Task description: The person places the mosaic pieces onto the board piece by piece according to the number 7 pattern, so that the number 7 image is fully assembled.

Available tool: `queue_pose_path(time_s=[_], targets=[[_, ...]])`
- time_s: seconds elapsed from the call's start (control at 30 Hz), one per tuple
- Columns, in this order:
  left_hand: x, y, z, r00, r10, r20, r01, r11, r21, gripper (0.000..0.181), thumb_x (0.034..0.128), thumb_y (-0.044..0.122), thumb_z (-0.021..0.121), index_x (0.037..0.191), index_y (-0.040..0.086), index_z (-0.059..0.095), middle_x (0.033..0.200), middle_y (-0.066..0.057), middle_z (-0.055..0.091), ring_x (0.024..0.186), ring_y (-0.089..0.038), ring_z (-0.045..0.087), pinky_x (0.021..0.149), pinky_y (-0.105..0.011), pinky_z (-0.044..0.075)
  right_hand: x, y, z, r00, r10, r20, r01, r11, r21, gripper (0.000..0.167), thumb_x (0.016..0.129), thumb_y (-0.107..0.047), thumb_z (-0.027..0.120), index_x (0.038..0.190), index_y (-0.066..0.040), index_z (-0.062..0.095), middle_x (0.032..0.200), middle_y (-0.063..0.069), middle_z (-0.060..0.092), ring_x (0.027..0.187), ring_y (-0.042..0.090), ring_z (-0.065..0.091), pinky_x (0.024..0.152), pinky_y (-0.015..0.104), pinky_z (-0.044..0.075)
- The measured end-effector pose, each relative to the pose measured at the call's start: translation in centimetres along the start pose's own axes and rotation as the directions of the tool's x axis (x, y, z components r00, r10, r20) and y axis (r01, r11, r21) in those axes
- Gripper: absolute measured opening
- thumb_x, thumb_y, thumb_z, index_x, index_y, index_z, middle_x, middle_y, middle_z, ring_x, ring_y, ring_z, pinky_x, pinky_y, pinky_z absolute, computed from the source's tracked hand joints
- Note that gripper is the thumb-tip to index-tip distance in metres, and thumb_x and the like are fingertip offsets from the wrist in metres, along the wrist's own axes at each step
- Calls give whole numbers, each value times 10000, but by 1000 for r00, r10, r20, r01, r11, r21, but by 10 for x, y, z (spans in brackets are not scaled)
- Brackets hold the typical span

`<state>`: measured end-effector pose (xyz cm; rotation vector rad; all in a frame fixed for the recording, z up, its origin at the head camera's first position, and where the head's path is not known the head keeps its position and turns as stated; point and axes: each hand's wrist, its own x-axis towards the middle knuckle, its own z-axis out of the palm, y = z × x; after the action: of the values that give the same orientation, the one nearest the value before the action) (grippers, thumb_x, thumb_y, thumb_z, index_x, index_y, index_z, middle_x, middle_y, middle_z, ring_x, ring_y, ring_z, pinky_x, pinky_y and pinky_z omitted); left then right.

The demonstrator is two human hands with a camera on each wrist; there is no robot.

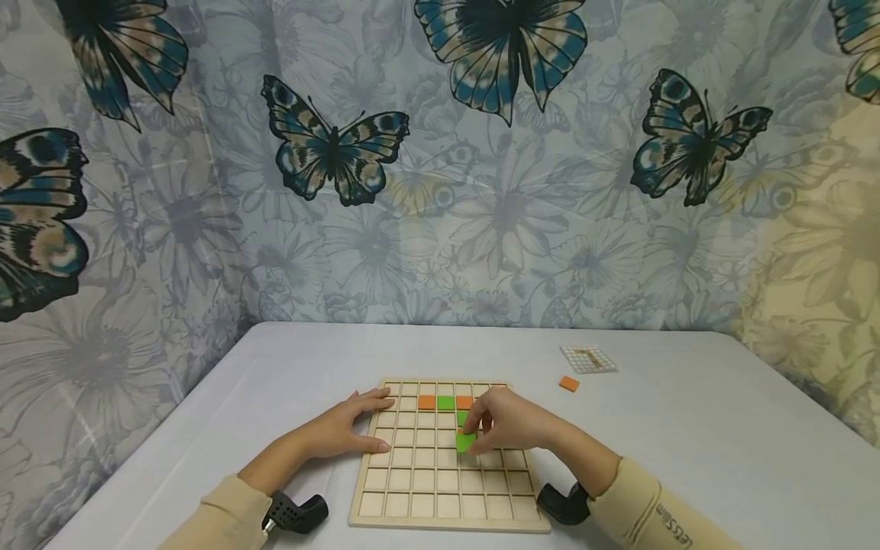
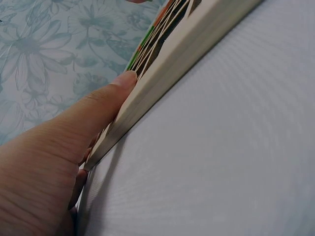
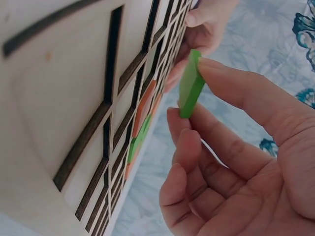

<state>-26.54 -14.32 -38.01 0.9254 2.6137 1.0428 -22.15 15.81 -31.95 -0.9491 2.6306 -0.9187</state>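
Observation:
My right hand (image 1: 512,420) pinches a thin green square tile (image 3: 192,84) between thumb and a finger. The tile is tilted and held off the wooden grid board (image 1: 406,505), near the middle of its right half. Set in the board's upper rows are an orange tile (image 1: 426,402), a green tile (image 1: 445,402) and another orange tile (image 1: 464,402). Below these, a second green tile (image 1: 462,418) and a sliver of orange show, partly hidden by my fingers. My left hand (image 1: 344,428) rests on the board's left edge, its thumb (image 2: 125,81) on the rim.
Beyond the board, a loose orange tile (image 1: 568,383) lies on the white-covered table (image 1: 660,428). Behind it is a small pattern card (image 1: 589,360) printed with a grid. A butterfly-print cloth (image 1: 481,252) hangs along the table's back and sides.

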Motion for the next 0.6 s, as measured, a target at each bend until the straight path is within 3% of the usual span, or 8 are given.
queue_pose_path(time_s=[0.2,0.6], targets=[[0,0,0,1000,3,0,-3,1000,-3,725,768,424,732,1377,139,462,1535,-88,265,1435,-395,68,1163,-587,15,-2,-3,1,999,30,17,-30,999,24,153,720,-62,776,851,-40,700,805,12,629,640,62,518,529,186,473],[0,-1,0,1000,-1,-5,1,1000,1,733,761,429,737,1374,130,467,1534,-88,269,1438,-382,74,1169,-575,14,-1,-2,6,999,31,20,-30,998,-56,144,709,-91,793,831,-67,719,755,-27,627,580,14,469,500,161,436]])
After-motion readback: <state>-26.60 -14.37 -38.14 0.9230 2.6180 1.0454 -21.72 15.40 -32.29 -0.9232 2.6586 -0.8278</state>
